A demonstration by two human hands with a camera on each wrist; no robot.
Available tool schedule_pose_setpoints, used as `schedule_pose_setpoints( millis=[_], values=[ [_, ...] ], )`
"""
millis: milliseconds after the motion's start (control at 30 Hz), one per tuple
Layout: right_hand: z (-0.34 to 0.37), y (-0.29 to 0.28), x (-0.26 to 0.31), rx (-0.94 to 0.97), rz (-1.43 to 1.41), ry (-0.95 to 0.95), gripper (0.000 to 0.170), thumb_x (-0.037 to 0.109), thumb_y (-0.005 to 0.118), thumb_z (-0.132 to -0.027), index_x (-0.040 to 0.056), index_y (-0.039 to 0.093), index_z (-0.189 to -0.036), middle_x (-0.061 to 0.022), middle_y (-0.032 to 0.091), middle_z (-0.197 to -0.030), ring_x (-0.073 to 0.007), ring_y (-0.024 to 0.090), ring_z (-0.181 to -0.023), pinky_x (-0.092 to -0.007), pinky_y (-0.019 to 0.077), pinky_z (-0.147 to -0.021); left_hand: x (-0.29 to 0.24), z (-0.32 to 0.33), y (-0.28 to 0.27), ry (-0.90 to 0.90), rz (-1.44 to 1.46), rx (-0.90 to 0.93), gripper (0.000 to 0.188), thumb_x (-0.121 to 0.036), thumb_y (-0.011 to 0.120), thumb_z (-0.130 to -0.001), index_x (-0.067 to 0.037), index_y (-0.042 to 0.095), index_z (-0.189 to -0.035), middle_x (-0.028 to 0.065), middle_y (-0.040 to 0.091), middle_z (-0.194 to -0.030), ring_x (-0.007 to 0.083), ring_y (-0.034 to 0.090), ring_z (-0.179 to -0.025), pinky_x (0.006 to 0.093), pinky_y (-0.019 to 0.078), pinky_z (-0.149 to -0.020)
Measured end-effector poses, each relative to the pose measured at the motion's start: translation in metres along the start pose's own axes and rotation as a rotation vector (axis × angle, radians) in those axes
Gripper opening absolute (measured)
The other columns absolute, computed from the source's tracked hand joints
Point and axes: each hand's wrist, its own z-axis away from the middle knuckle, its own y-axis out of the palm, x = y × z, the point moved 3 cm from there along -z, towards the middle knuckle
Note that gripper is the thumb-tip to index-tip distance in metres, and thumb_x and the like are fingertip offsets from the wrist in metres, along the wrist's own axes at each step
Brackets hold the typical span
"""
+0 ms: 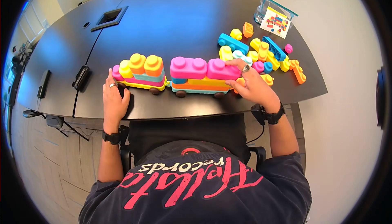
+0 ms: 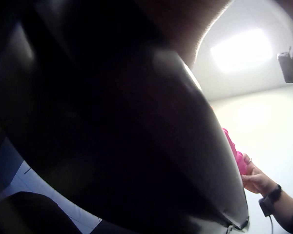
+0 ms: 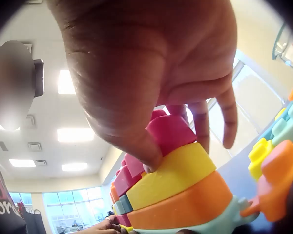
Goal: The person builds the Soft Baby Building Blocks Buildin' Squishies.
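Observation:
Two toy train cars built of chunky building blocks stand coupled in a row on the dark table. The left car [image 1: 143, 81] has a yellow wheeled base with pink, yellow, orange and light blue blocks. On the right car [image 1: 200, 86], orange and yellow layers carry two pink blocks on top. My right hand [image 1: 255, 86] pinches the right-hand pink block [image 1: 220, 69], thumb on the near side and fingers over the far side. My left hand [image 1: 114, 103] rests with fairly straight fingers at the left car's front end, beside a small pink block [image 1: 117, 72].
Loose blocks [image 1: 233, 43] in several colours lie at the back right, some close to my right hand. Behind them stands a clear zip bag [image 1: 258, 15] with a picture card [image 1: 276, 22]. A black device [image 1: 81, 78] lies to the left; the table's curved edge runs nearest me.

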Motion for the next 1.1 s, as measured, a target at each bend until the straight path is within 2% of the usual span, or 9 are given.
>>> schedule_pose_setpoints(
  millis=[333, 400, 433, 567, 667, 833, 867, 1000, 1100],
  values=[
    [0.003, -0.006, 0.002, 0.093, 0.006, 0.102, 0.060, 0.014, 0.074, -0.097, 0.0153, 0.051, -0.152, -0.0161, 0.059, -0.144, -0.0349, 0.066, -0.118, -0.0438, 0.0543, -0.099, -0.001, 0.001, 0.004, 0.023, -0.033, -0.043, 0.085, -0.010, 0.066, -0.090, 0.007, 0.026, -0.163, 0.0270, 0.055, -0.140, 0.0440, 0.055, -0.121, 0.0503, 0.0460, -0.108],
    [-0.006, -0.023, -0.005, 0.184, 0.125, -0.086, 0.067, 0.023, 0.073, -0.100, 0.0187, 0.044, -0.161, -0.0136, 0.056, -0.150, -0.0308, 0.065, -0.120, -0.0430, 0.0521, -0.104, -0.003, 0.000, 0.001, 0.005, -0.040, -0.019, 0.086, -0.011, 0.067, -0.091, 0.008, 0.024, -0.163, 0.0276, 0.056, -0.139, 0.0443, 0.055, -0.121, 0.0502, 0.0460, -0.108],
    [-0.015, -0.031, -0.026, 0.208, -0.120, 0.047, 0.066, 0.034, 0.066, -0.107, 0.0217, 0.039, -0.166, -0.0118, 0.053, -0.155, -0.0298, 0.062, -0.122, -0.0422, 0.0489, -0.109, -0.002, -0.001, 0.000, 0.006, -0.040, -0.023, 0.086, -0.011, 0.067, -0.091, 0.008, 0.024, -0.163, 0.0276, 0.056, -0.139, 0.0443, 0.055, -0.121, 0.0502, 0.0460, -0.108],
    [-0.066, -0.073, -0.074, 0.361, 0.107, 0.527, 0.060, 0.040, 0.052, -0.113, 0.0072, 0.043, -0.162, -0.0197, 0.064, -0.144, -0.0285, 0.064, -0.126, -0.0359, 0.0488, -0.109, -0.005, 0.001, 0.001, -0.041, -0.017, -0.005, 0.092, -0.012, 0.068, -0.091, 0.008, 0.019, -0.165, 0.0271, 0.057, -0.136, 0.0442, 0.056, -0.119, 0.0499, 0.0464, -0.107],
    [-0.094, -0.057, -0.183, 0.591, 0.310, 0.388, 0.053, 0.039, 0.057, -0.110, -0.0017, 0.061, -0.144, -0.0173, 0.074, -0.127, -0.0286, 0.068, -0.119, -0.0373, 0.0502, -0.106, -0.005, 0.001, 0.001, -0.025, -0.004, -0.025, 0.095, -0.013, 0.069, -0.091, 0.008, 0.016, -0.166, 0.0271, 0.057, -0.137, 0.0442, 0.056, -0.118, 0.0503, 0.0465, -0.106],
    [-0.110, -0.084, -0.181, 0.450, 0.200, 0.638, 0.053, 0.042, 0.063, -0.105, -0.0010, 0.068, -0.135, -0.0174, 0.074, -0.129, -0.0318, 0.069, -0.119, -0.0397, 0.0516, -0.105, -0.002, 0.002, 0.000, -0.059, 0.016, 0.026, 0.094, -0.012, 0.071, -0.092, 0.005, 0.018, -0.167, 0.0278, 0.051, -0.149, 0.0455, 0.052, -0.127, 0.0498, 0.0439, -0.111],
    [-0.106, -0.099, -0.183, 0.313, 0.437, 0.526, 0.055, 0.047, 0.065, -0.102, 0.0003, 0.071, -0.131, -0.0183, 0.075, -0.126, -0.0355, 0.070, -0.118, -0.0419, 0.0532, -0.103, -0.002, 0.000, -0.001, -0.062, 0.018, 0.022, 0.094, -0.012, 0.071, -0.092, 0.005, 0.018, -0.167, 0.0278, 0.051, -0.149, 0.0455, 0.052, -0.127, 0.0498, 0.0439, -0.111],
    [-0.067, -0.140, -0.242, 0.275, 0.814, 1.006, 0.058, 0.054, 0.059, -0.102, 0.0058, 0.074, -0.131, -0.0189, 0.071, -0.138, -0.0383, 0.066, -0.129, -0.0445, 0.0510, -0.108, -0.003, 0.001, -0.002, -0.065, 0.037, 0.045, 0.092, -0.012, 0.071, -0.092, 0.005, 0.019, -0.167, 0.0266, 0.054, -0.144, 0.0446, 0.053, -0.125, 0.0495, 0.0444, -0.111],
    [-0.035, -0.146, -0.257, 0.218, 0.755, 1.069, 0.073, 0.060, 0.050, -0.106, -0.0013, 0.063, -0.144, -0.0218, 0.063, -0.149, -0.0403, 0.060, -0.138, -0.0479, 0.0486, -0.113, -0.002, 0.001, -0.001, -0.027, 0.026, 0.009, 0.091, -0.012, 0.071, -0.091, 0.006, 0.021, -0.165, 0.0260, 0.055, -0.140, 0.0442, 0.055, -0.121, 0.0499, 0.0456, -0.108]
  ],
)
